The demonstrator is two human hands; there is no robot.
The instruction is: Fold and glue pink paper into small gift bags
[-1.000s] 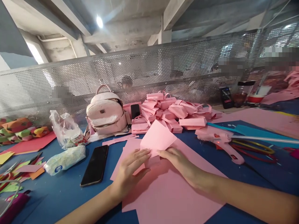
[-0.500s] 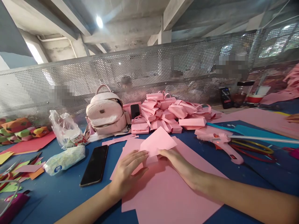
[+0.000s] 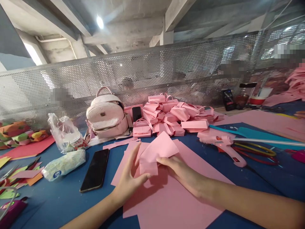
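Note:
A small folded pink paper piece, with a pointed flap on top and a squared part below, is held above large pink sheets. My right hand grips it from the right, thumb on its front and the other fingers behind. At its left side is my left hand, thumb and fingers spread apart, the thumb tip close to the lower squared part. Whether that thumb touches the paper I cannot tell.
Behind stand a pale backpack and a heap of folded pink pieces. A black phone and tissue pack lie left. A pink glue gun lies right. Part of another person's hand shows at the right edge.
My left hand has opened, its fingers now raised and spread from the paper. The folded piece has tilted, showing more of its lower squared part. My right hand still grips it.

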